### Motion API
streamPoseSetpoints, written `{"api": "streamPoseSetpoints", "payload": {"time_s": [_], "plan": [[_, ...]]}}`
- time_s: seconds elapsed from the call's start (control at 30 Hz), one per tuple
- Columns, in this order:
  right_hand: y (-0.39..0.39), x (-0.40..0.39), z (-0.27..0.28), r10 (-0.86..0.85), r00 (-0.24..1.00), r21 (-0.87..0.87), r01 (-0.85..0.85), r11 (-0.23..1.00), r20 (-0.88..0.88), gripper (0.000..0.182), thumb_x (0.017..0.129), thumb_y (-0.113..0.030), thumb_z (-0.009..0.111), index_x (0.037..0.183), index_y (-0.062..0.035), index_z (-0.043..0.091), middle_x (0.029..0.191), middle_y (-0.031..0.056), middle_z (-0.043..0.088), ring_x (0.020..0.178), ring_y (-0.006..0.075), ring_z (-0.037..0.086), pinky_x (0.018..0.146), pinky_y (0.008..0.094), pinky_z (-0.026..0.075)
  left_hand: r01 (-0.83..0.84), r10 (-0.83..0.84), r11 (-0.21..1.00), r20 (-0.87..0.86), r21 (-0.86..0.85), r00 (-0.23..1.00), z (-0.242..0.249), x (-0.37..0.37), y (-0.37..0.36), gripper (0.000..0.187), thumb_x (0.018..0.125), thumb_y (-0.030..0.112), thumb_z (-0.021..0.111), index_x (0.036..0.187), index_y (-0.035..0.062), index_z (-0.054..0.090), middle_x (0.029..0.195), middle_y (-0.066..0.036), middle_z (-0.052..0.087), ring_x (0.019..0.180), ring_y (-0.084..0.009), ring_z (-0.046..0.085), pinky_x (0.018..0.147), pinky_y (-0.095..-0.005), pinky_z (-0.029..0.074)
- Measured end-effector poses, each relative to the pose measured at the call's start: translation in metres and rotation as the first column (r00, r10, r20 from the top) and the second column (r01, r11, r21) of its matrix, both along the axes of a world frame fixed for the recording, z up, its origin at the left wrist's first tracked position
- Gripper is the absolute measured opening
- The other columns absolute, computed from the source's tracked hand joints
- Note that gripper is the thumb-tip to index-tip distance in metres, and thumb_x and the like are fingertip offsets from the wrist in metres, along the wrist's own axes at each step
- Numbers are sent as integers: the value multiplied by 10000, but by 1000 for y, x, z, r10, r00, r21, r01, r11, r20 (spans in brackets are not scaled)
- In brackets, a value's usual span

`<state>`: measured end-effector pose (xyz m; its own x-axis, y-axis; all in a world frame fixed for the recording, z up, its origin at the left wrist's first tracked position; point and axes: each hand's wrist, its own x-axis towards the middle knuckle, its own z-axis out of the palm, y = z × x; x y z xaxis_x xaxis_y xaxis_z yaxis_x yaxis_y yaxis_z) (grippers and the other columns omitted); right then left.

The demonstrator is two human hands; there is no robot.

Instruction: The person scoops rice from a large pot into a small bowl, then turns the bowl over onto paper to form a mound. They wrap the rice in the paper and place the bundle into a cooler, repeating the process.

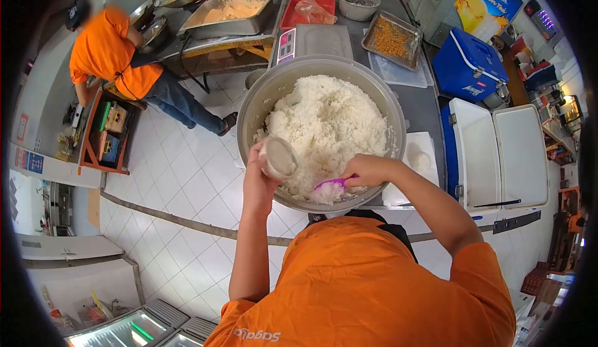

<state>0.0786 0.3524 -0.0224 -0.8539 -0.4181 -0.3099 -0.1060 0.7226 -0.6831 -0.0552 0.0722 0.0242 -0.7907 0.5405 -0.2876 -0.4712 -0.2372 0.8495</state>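
A wide metal pot [245, 107] heaped with cooked white rice [339, 110] stands right in front of me. Over its left front side, my left hand [256, 171] is closed around a small round cup [281, 158], tilted so that its round end faces up. My right hand [366, 171] grips the handle of a purple rice paddle [336, 181] near the pot's front rim. The paddle's blade carries some rice and sits low against the heap.
Behind the pot are a kitchen scale [286, 46], a red tray [293, 14] and a metal tray of orange-brown crumbs [392, 39]. An open white cooler [476, 154] stands at the right. A person in orange [115, 51] works at the left.
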Motion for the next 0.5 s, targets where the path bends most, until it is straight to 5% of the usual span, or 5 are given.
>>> {"api": "streamPoseSetpoints", "payload": {"time_s": [0.13,0.23,0.3,0.4,0.5], "plan": [[0,13,58,-212,971,-99,223,970,111,237,939,-224,629,991,-41,769,758,209,680,718,372,666,666,471,493,226,-232,910,25,-347,972,-1,-5,4,431,951,198,461,1372,147,541,1365,-88,569,1255,-257,598,952,-453,571],[-22,16,75,-413,903,-39,411,911,-119,257,971,-214,617,1122,-66,763,785,190,689,705,346,674,673,471,515,255,-236,958,140,-132,962,-15,1,20,453,954,244,496,1395,137,497,1385,-109,566,1291,-293,579,1023,-518,531],[-50,18,55,-512,663,3,613,790,-546,385,997,-179,581,1342,-26,658,871,197,701,725,350,693,691,478,551,174,-184,983,237,66,954,-9,13,37,446,967,269,499,1393,140,464,1405,-125,561,1314,-319,566,1079,-595,473],[-94,21,48,-555,731,154,649,745,-398,522,985,-121,549,1478,44,508,942,208,700,760,371,709,709,469,588,88,-143,972,253,218,957,-26,17,54,409,973,266,484,1362,139,480,1400,-121,562,1317,-320,564,1100,-595,455],[-108,27,49,-447,764,270,603,751,-465,573,956,-89,543,1493,90,454,937,215,698,772,391,708,682,457,594,115,-178,962,244,249,953,-32,14,57,409,970,253,478,1367,158,474,1391,-106,566,1303,-309,571,1083,-567,475]]}}
